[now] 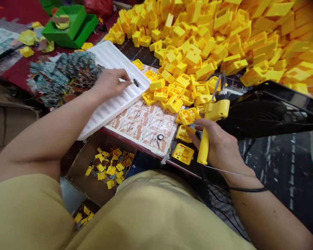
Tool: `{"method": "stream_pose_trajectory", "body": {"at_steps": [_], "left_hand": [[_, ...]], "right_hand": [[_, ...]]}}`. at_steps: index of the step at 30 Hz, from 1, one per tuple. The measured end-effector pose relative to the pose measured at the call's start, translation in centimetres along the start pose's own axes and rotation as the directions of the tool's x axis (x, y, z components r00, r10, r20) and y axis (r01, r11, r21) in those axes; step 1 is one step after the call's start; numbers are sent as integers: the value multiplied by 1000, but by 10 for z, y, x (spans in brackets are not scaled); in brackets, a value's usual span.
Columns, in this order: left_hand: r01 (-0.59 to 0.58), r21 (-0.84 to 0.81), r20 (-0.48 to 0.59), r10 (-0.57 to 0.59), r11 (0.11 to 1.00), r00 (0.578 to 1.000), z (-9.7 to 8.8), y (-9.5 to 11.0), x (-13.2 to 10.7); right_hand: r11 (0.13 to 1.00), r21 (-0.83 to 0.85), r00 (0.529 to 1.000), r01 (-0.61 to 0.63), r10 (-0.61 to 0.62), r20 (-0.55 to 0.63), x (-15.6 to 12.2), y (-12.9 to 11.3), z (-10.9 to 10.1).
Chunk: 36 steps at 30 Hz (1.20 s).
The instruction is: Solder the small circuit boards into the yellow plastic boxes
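Note:
My left hand [111, 82] is over the white ridged foam tray [104, 107], thumb and fingers pinched together. Right at its fingertips is a small dark part [136, 82]; what the pinch holds is too small to make out. A yellow soldering gun [205, 147] with a wire feed is gripped in my right hand [219, 142], its metal tip pointing up and away. Beside that hand's fingers sit two open yellow housings, a nearer one [183, 153] and a farther one [185, 133], with small parts and wires inside.
Yellow housings [193, 57] pile up across the back and right. Circuit boards [65, 76] are heaped left of the tray, with green boxes [67, 26] behind. A black fan [279, 111] stands at right. Below the table edge, a cardboard box [94, 184] holds yellow pieces.

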<state>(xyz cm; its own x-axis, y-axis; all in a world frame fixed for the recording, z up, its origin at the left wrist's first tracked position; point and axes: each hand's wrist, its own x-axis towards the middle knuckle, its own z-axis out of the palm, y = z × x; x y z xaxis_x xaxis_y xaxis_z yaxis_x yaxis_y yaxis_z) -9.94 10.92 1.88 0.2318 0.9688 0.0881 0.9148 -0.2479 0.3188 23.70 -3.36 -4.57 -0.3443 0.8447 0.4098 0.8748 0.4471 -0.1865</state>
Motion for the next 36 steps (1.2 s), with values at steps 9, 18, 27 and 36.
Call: {"method": "stream_pose_trajectory", "body": {"at_steps": [9, 18, 27, 36], "left_hand": [[-91, -709, -65, 65, 699, 996, 14, 58, -1], [-479, -158, 256, 504, 863, 824, 72, 113, -59], [-287, -317, 456, 411, 904, 789, 51, 128, -38], [-196, -308, 616, 353, 931, 704, 54, 149, -34]], "right_hand": [[998, -21, 998, -66, 66, 7, 1, -5, -12], [1000, -19, 1000, -22, 22, 21, -8, 6, -9], [994, 94, 995, 63, -55, -79, -38, 5, -13], [981, 173, 952, 84, -28, -306, -46, -4, -54]]}}
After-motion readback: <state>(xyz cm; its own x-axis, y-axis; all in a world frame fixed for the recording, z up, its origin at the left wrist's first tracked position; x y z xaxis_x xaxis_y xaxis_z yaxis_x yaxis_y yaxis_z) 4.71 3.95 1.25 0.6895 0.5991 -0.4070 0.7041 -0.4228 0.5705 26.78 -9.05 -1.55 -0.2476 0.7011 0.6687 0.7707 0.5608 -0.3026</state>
